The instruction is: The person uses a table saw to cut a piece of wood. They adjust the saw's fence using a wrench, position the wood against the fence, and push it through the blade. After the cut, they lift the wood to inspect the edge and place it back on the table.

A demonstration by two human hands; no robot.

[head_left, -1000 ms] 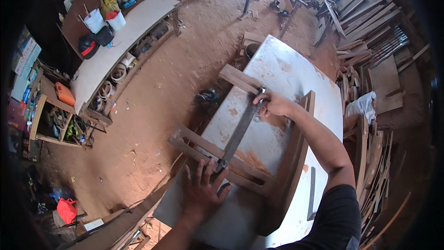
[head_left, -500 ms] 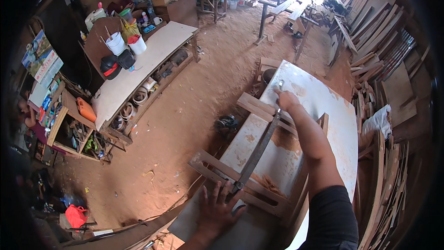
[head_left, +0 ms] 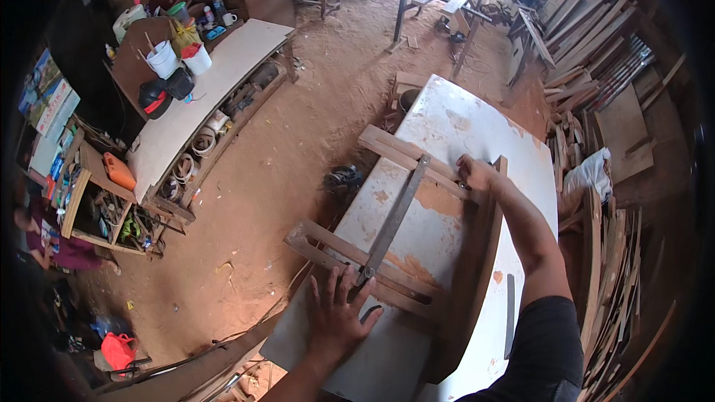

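On the white worktable (head_left: 439,108) lies a wooden frame with two slotted crosspieces (head_left: 316,234) and a dark wooden beam (head_left: 477,283) along its right side. A flat grey bar (head_left: 398,219) spans the crosspieces, with a dark bolt at its near end. My left hand (head_left: 339,320) lies by that near end, fingers spread, fingertips close to the bolt and the near crosspiece. Over the right end of the far crosspiece's slot, my right hand (head_left: 477,173) has its fingers curled together; whatever they grip is hidden.
A narrow dark strip (head_left: 510,316) lies right of the frame. Timber boards (head_left: 607,275) lean along the right side. A long workbench (head_left: 257,33) with buckets stands at left. A dark power tool (head_left: 344,176) sits on the ground beside the table. Other people are at far left and back.
My right hand has come back from the bar's far end to the far crosspiece's right end. The shiny metal tool beneath it no longer shows. My left hand stays near the bolt. The view has shifted.
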